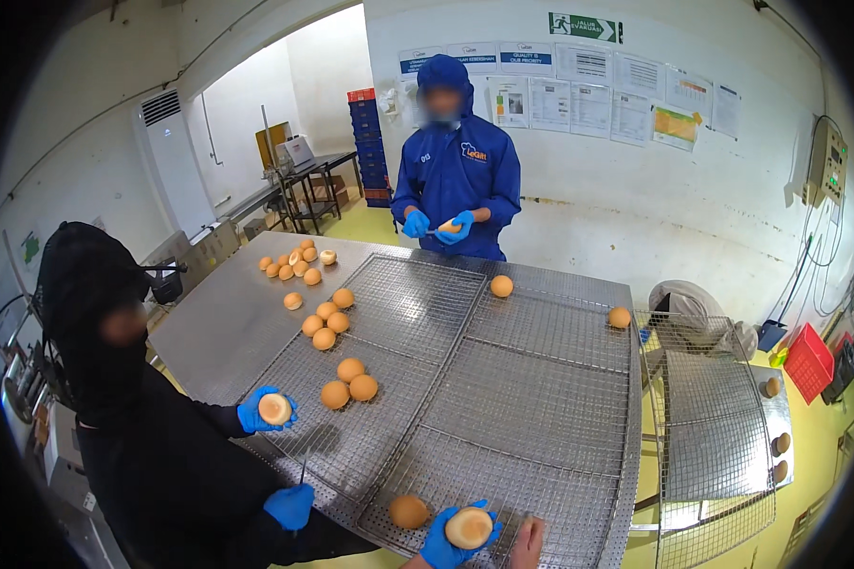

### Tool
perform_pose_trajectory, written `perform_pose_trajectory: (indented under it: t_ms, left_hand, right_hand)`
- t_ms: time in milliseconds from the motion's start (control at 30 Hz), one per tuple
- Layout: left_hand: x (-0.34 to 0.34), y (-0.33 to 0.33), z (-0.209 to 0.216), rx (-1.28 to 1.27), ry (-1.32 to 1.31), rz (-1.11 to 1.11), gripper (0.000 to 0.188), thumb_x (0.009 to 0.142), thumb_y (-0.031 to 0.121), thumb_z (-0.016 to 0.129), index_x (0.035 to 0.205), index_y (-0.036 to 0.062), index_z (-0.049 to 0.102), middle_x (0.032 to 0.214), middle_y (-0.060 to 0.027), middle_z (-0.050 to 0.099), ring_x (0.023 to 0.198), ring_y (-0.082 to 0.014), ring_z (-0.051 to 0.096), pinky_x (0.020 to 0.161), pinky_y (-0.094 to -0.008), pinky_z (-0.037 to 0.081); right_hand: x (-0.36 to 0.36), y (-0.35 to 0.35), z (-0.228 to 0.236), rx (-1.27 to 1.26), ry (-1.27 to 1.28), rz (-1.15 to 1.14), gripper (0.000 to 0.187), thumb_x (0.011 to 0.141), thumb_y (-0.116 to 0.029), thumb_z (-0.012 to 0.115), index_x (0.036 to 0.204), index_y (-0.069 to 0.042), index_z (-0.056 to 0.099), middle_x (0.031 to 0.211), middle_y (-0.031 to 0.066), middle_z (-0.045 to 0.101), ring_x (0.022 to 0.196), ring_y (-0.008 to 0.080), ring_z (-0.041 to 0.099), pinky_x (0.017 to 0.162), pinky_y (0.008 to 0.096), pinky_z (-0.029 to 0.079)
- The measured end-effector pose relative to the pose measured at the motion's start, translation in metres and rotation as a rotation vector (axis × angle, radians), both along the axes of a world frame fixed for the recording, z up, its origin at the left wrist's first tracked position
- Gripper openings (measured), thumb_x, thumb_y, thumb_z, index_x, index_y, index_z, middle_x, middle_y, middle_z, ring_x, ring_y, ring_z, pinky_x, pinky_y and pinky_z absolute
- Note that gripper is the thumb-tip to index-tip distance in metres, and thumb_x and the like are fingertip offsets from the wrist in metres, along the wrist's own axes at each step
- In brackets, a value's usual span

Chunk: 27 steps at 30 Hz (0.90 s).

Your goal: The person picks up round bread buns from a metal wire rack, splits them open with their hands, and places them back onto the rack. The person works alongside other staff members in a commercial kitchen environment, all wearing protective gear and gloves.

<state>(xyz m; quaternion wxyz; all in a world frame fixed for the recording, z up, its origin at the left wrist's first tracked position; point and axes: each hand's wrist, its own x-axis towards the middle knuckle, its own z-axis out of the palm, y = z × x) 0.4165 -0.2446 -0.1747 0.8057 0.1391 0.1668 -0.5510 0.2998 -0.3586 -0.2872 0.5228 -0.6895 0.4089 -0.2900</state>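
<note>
Left hand (437,545) clasping round bun (469,528), pale face up, long axis indistinct, right hand (528,543) apart, its grip unclear

Golden brown covers the buns (409,512) near me, while the held bun (470,528) shows pale cream and tan. The left hand (441,547) is gloved in bright blue. The silvery wire racks (541,403) make a fine criss-cross over the grey metal bench (194,332). One co-worker (457,190) wears royal blue, another (152,465) black. The floor (365,223) glows yellow; that basket (808,363) is vivid red.
</note>
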Motion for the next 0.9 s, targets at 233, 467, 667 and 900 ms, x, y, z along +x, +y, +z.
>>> perform_pose_trajectory:
  t_ms: [233,467,667,900]
  left_hand:
    - [0.007,0.014,0.001,0.106,-0.304,0.077,0.054,0.085,0.033,0.039,0.128,-0.0001,0.033,0.115,-0.0188,0.050,0.105,-0.0335,0.049,0.092,-0.0455,0.040]
    - [-0.022,0.033,0.006,0.064,-0.279,0.166,0.049,0.086,0.026,0.041,0.128,0.0007,0.034,0.111,-0.0162,0.052,0.102,-0.0297,0.052,0.088,-0.0432,0.043]
    - [-0.046,0.027,0.006,0.005,-0.345,0.187,0.051,0.084,0.026,0.047,0.127,0.0002,0.035,0.108,-0.0115,0.054,0.096,-0.0213,0.055,0.085,-0.0337,0.046]
    - [-0.058,0.053,0.025,0.050,-0.783,0.345,0.053,0.078,0.026,0.057,0.121,-0.0018,0.043,0.121,-0.0126,0.047,0.103,-0.0189,0.050,0.089,-0.0311,0.041]
  right_hand:
    - [0.014,0.026,0.086,0.081,-0.048,0.276,0.036,0.089,-0.035,0.046,0.097,-0.001,0.053,0.084,0.0110,0.054,0.080,0.0229,0.050,0.074,0.0333,0.042]
    - [-0.014,0.037,0.093,0.275,-0.050,0.286,0.022,0.084,-0.023,0.054,0.080,-0.001,0.051,0.072,0.0045,0.050,0.068,0.0128,0.045,0.063,0.0264,0.037]
    - [-0.025,0.037,0.122,0.074,-0.163,0.309,0.021,0.085,-0.021,0.055,0.073,-0.006,0.046,0.064,-0.0039,0.036,0.059,0.0052,0.031,0.053,0.0211,0.027]
    - [-0.025,0.084,0.154,-0.456,-0.200,0.379,0.022,0.077,-0.019,0.062,0.069,-0.004,0.049,0.064,0.0024,0.044,0.060,0.0126,0.040,0.056,0.0255,0.034]
